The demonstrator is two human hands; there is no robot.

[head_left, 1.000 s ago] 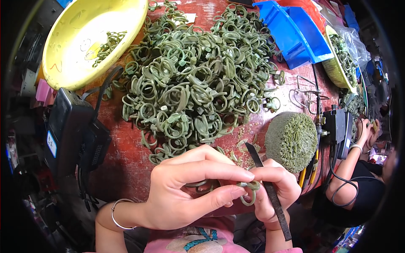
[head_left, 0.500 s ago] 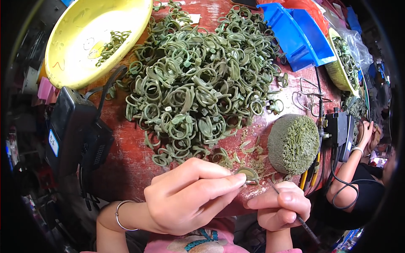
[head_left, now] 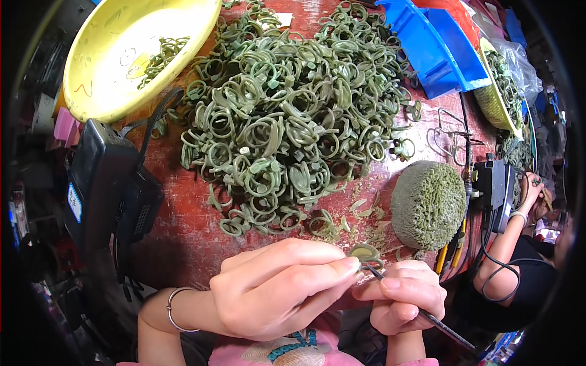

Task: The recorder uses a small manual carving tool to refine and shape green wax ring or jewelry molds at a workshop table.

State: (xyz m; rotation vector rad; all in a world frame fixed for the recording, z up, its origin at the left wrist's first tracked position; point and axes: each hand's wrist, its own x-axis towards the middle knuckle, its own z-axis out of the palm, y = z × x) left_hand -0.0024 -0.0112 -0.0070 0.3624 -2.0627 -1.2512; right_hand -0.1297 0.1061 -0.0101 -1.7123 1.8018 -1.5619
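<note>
Between the thumb and fingertips of my left hand (head_left: 284, 287) is a green wax ring (head_left: 364, 251) with a smooth oval face. My right hand (head_left: 408, 296) grips a thin dark carving tool (head_left: 436, 320) like a pen, its tip at the ring's near edge. Whether the tip touches the ring, I cannot tell. A big heap of similar green rings (head_left: 287, 116) lies beyond my hands. Green shavings (head_left: 357, 213) are scattered on the table just past the held ring. Beside them, to the right, sits a round green block (head_left: 427, 205) with a rough, crumbly face.
The red worn table (head_left: 183, 244) holds a yellow basin (head_left: 91, 91) with some rings, far left. A black boxy device (head_left: 101, 177) stands below it. Blue trays (head_left: 439, 52) and a yellow basket (head_left: 488, 97) are far right. A co-worker's arm (head_left: 510, 244) shows at right, near cables.
The carving tool's tip has come up to the ring, and more of its shaft shows. My left hand and the ring have shifted slightly right. The view has moved a little.
</note>
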